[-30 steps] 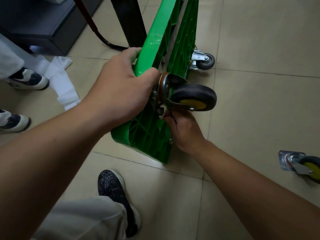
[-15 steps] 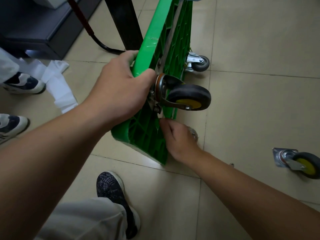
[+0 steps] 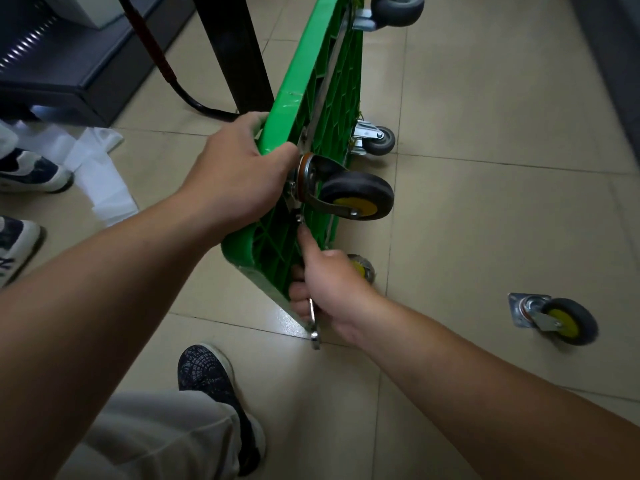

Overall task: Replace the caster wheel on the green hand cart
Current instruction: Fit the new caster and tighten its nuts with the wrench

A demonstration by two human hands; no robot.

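Observation:
The green hand cart [image 3: 322, 109] stands on its edge on the tiled floor, ribbed underside facing right. My left hand [image 3: 239, 171] grips its near upper rim beside a black caster wheel with a yellow hub [image 3: 356, 199], which sits against the underside. My right hand [image 3: 329, 289] is closed around a metal wrench [image 3: 314, 323] at the cart's lower corner, index finger stretched up toward the caster's mounting plate. The wrench's upper end is hidden behind the fingers. A loose caster with a square plate [image 3: 557, 318] lies on the floor to the right.
Two grey casters [image 3: 379, 140] [image 3: 398, 6] stick out of the cart farther back. A black post [image 3: 239, 53] and a red-black hose [image 3: 162, 64] stand left of it. My shoe [image 3: 207, 379], another person's shoes [image 3: 31, 171] and white paper [image 3: 100, 174] lie on the floor.
My right hand has dropped from under the mounted caster to the cart's lower corner and now holds a wrench. The left hand keeps its grip on the rim.

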